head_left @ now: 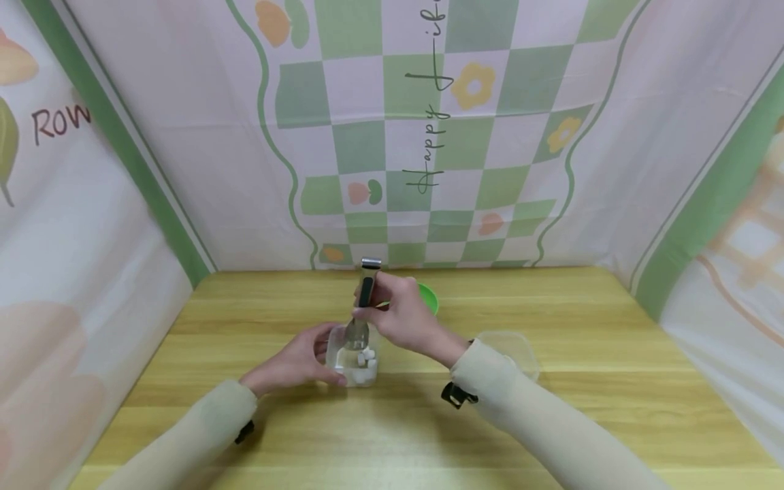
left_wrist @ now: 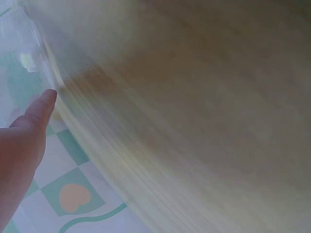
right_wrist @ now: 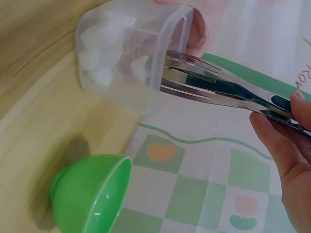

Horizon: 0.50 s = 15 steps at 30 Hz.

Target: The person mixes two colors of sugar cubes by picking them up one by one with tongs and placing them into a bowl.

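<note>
My right hand (head_left: pixel 407 316) grips a pair of metal tongs (right_wrist: pixel 218 87) with black inlays, held upright in the head view. Their tips reach through the mouth of a clear plastic container (right_wrist: pixel 124 94). Inside lie several white cube-like pieces (right_wrist: pixel 99 53), mostly towards its bottom. One white piece sits close to the tips; whether they pinch it I cannot tell. Around the container's left side curls my left hand (head_left: pixel 300 361), thumb in front and fingers behind. In the left wrist view its thumb (left_wrist: pixel 36 114) touches the blurred container edge.
A green bowl (right_wrist: pixel 87 194) stands behind the right hand, partly hidden by it in the head view. Beneath the right forearm lies a clear lid-like piece (head_left: pixel 517 347). Patterned cloth (head_left: pixel 416 143) hangs along the back and sides of the wooden table (head_left: pixel 392 442).
</note>
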{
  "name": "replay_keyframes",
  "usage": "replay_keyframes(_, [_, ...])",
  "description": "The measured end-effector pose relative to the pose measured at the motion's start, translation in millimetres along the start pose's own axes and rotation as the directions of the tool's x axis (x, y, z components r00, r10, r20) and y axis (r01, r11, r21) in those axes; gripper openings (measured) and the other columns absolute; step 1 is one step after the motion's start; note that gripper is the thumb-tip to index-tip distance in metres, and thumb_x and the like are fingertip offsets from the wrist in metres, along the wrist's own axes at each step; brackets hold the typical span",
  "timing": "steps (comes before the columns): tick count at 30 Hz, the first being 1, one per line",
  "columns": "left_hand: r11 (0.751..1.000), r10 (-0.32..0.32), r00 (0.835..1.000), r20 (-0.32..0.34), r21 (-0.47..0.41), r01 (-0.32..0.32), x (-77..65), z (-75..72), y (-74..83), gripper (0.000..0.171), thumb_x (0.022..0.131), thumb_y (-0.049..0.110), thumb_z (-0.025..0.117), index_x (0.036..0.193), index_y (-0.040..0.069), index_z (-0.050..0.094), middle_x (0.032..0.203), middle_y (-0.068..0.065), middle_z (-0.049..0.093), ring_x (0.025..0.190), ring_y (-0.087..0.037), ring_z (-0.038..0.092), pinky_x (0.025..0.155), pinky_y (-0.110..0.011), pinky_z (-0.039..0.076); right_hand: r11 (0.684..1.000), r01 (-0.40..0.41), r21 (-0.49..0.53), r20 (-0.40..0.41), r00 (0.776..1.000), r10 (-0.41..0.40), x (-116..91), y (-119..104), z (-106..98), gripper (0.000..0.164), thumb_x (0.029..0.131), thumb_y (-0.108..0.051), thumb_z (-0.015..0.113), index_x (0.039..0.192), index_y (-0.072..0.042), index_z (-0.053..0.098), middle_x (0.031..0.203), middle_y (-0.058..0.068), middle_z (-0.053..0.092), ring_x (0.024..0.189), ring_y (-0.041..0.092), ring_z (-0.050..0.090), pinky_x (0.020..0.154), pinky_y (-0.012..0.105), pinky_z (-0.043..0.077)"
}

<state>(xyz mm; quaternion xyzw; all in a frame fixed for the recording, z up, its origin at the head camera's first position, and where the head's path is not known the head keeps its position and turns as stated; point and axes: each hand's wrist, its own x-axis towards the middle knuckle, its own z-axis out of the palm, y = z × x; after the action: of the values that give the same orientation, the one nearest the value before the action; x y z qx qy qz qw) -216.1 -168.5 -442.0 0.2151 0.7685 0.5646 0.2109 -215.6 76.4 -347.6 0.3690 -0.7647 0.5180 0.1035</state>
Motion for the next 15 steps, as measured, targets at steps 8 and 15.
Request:
replay_keyframes(8, [1.0,0.004,1.0,-0.008,0.001,-0.004,-0.2,-0.5,-0.3,0.093,0.08,0.006,0.092,0.157,0.002,0.041,0.149,-0.018,0.056,0.138,-0.038,0.053,0.114,-0.049,0.047,1.0,0.01,0.01,-0.075,0.997,-0.009,3,-9,-14,0.021,0.085,0.01,0.082,0.1,0.001,0.07,0.089,0.009,0.077,0.076,0.015,0.076,0.071,0.032,0.066])
replay_keyframes(15, [1.0,0.011,1.0,-0.009,0.015,-0.011,-0.7,-0.2,0.1,0.093,0.08,0.005,0.092,0.156,-0.001,0.04,0.15,-0.021,0.055,0.138,-0.039,0.053,0.114,-0.048,0.047,1.0,-0.001,-0.008,-0.147,0.989,0.0,2,-15,-31,0.022,0.084,0.008,0.084,0.1,0.001,0.07,0.087,0.006,0.078,0.074,0.019,0.077,0.067,0.032,0.066])
